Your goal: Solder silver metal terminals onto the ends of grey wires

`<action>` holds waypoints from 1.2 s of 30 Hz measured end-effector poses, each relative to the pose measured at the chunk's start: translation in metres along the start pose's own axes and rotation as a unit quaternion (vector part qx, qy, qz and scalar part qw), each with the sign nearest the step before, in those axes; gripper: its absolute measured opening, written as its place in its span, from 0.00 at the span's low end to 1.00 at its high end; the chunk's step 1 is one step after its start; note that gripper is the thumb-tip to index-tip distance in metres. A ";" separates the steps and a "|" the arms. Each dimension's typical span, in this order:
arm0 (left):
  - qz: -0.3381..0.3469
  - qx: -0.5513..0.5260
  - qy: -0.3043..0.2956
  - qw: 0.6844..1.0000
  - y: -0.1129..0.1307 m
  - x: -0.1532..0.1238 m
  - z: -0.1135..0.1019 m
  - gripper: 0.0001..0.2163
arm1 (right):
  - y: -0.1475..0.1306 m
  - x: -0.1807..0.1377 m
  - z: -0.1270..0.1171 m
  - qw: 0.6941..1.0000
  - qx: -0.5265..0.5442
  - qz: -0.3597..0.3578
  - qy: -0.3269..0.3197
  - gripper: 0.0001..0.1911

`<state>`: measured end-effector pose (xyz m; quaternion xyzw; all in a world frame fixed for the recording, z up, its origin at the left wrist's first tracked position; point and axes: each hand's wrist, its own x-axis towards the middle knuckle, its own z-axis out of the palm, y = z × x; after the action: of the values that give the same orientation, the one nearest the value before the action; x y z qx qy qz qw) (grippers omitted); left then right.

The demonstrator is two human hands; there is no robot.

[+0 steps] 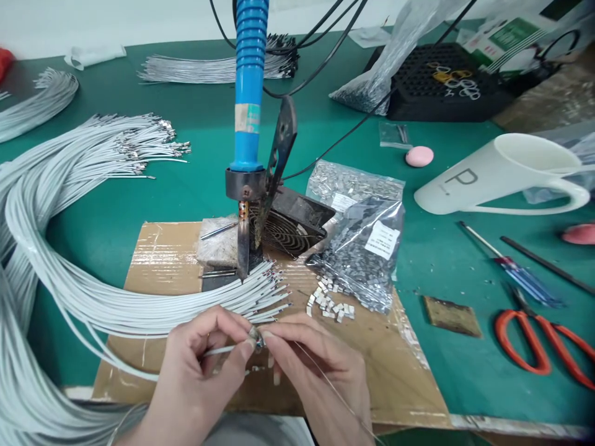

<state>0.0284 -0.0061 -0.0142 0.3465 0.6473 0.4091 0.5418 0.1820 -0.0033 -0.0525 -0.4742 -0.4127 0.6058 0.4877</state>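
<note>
My left hand (199,365) is closed in a pinch on a white cable (218,350) close to its end. At the fingertips a small shiny metal piece (256,338) shows, partly covered by my fingers. My right hand (320,365) meets it there, thumb and fingers pressed together, with a thin solder wire (332,389) running out of its grip toward the lower right. Just beyond both hands, a bundle of white cables (195,306) lies with its ends together. A blue-handled soldering iron (251,93) points tip down above those ends.
Loose metal clips (328,303) lie beside plastic bags of small parts (357,248) on the cardboard (395,365). A small fan (297,223) stands behind the iron. To the right are a white mug (488,176), a screwdriver (525,275) and orange-handled scissors (525,347).
</note>
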 end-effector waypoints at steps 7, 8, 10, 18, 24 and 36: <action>0.006 -0.013 0.008 1.000 0.000 0.000 0.001 0.07 | -0.002 0.000 0.004 1.000 -0.011 0.005 0.021 0.08; 0.007 -0.013 0.009 1.000 0.000 0.001 0.001 0.07 | -0.003 0.000 0.005 0.999 -0.007 0.013 0.031 0.07; 0.005 -0.014 0.011 1.000 0.001 0.001 0.002 0.07 | -0.004 0.000 0.006 0.998 0.000 0.029 0.050 0.06; 0.000 0.002 -0.001 1.000 0.000 0.003 0.002 0.07 | -0.003 -0.003 0.007 0.998 -0.035 0.021 0.055 0.07; 0.060 0.027 0.014 0.998 -0.006 0.012 -0.002 0.07 | -0.001 -0.010 0.008 0.986 -0.127 0.025 0.107 0.15; 0.086 0.034 0.042 0.995 0.001 0.030 -0.005 0.06 | 0.006 0.009 0.003 0.982 -0.161 -0.083 0.053 0.12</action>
<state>0.0178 0.0205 -0.0257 0.4015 0.6506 0.4460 0.4654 0.1770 0.0045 -0.0588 -0.5427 -0.5160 0.4627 0.4745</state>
